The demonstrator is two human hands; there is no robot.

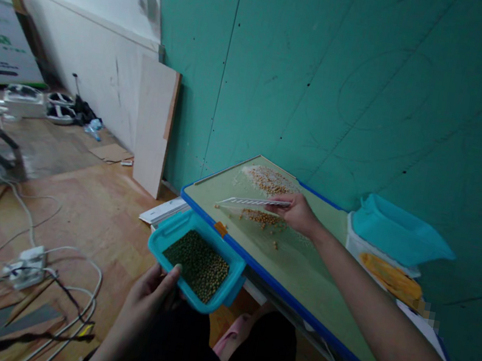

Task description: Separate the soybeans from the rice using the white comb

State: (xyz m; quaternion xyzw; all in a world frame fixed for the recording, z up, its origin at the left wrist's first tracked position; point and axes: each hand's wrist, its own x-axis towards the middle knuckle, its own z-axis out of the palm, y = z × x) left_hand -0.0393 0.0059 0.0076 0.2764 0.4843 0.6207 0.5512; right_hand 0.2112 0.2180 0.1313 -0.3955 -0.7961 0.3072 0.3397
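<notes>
My left hand (155, 292) grips the near rim of a turquoise plastic container (155, 241), thumb on the edge, at the table's front edge. Small green beans (187, 251) fill its left side and paler round beans (212, 277) its right. Over the tabletop, my right hand (298, 213) is closed on a thin, flat white strip with a slotted pattern (251, 202); its exact kind is unclear. Just below the strip lies a row of tan beans (262, 217). Behind it, a pile of tan beans (269, 179) is mixed with fine white grains.
A blue-edged table (327, 275) stands against the green wall (289, 59). At its right are a turquoise bin (401, 232) and an orange-yellow cloth-like item (391, 278). A power strip (29, 265) with tangled cables lies on the floor at left; a board (153, 123) leans on the wall.
</notes>
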